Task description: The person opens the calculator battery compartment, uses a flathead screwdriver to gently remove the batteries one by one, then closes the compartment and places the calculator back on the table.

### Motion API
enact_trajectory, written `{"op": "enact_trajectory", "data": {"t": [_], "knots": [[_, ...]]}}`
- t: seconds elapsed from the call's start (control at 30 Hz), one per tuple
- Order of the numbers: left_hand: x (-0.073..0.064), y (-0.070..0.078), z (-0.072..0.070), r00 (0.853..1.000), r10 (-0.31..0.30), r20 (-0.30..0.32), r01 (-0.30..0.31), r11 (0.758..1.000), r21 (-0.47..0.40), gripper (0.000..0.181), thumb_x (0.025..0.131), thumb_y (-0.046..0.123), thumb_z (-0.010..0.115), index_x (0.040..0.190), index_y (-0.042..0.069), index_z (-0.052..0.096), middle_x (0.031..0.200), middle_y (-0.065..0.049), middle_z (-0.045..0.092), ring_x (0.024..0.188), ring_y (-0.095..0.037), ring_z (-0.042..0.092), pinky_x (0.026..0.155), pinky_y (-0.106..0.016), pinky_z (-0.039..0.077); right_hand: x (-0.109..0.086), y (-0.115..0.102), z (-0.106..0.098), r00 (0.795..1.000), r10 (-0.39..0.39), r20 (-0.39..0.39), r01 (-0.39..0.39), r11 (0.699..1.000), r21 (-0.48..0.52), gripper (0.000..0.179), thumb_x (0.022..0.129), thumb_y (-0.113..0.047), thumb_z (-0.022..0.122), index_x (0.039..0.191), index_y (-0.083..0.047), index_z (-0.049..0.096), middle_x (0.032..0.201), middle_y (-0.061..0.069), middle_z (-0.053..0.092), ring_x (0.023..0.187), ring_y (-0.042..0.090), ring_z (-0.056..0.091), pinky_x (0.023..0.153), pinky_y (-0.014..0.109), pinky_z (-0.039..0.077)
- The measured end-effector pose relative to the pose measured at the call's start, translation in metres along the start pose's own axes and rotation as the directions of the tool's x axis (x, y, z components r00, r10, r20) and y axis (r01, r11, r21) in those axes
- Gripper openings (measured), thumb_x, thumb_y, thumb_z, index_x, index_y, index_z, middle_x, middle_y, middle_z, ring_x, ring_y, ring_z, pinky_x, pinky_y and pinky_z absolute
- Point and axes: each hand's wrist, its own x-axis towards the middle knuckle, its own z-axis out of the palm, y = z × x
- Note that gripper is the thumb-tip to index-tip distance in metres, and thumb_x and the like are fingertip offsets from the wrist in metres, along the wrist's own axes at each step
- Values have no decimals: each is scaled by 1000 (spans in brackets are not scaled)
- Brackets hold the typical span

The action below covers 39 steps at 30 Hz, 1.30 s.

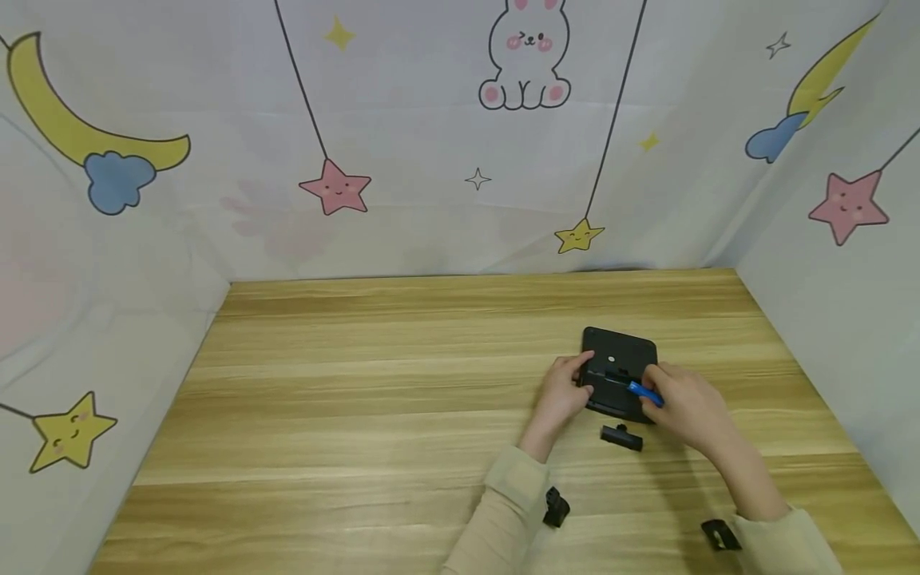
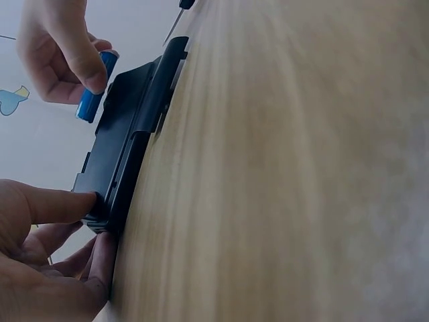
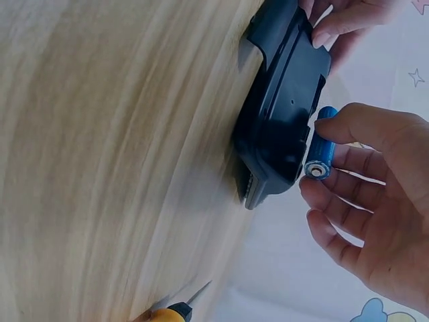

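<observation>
A flat black device [image 1: 620, 374] with rounded corners lies on the wooden table, a small whitish dot and a long slot on its upper face. My left hand [image 1: 565, 395] grips its left edge, thumb and fingers spread along the side. Between the thumb and fingers of my right hand [image 1: 683, 403] is a blue cylindrical battery [image 3: 322, 144], pinched just over the slotted part. The battery's metal end faces the right wrist camera. Nearer the front, a short black cylindrical piece [image 1: 621, 438] lies close to the device.
A screwdriver with a yellow handle [image 3: 167, 314] lies on the table in the right wrist view. Small black items sit beside the left sleeve [image 1: 556, 508] and the right sleeve [image 1: 783, 543]. White cloth [image 1: 431, 120] with printed stars walls the table's back and sides.
</observation>
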Motion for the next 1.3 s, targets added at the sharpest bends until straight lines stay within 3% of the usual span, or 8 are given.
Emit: {"op": "enact_trajectory", "data": {"t": [0.4, 1.3], "knots": [[2, -3, 1, 999, 38, -5, -38, 999, 27, 56, 84, 0, 66, 134, 23, 58, 130, -5, 56, 107, -18, 56, 80, -23, 46, -7, 3, -3, 1000, 5, 11, -5, 1000, 16, 13, 77, -11, 72, 85, -6, 62, 74, 0, 57, 60, 10, 44, 54, 25, 35], [1, -2, 3, 1000, 16, -1, -16, 1000, -6, 56, 85, 0, 64, 135, 24, 57, 131, -4, 55, 111, -19, 55, 83, -25, 47, -30, 14, -1, 996, 75, 42, -77, 996, 42, 10, 80, -11, 67, 81, -10, 58, 70, -2, 50, 59, 11, 40, 52, 23, 30]]}}
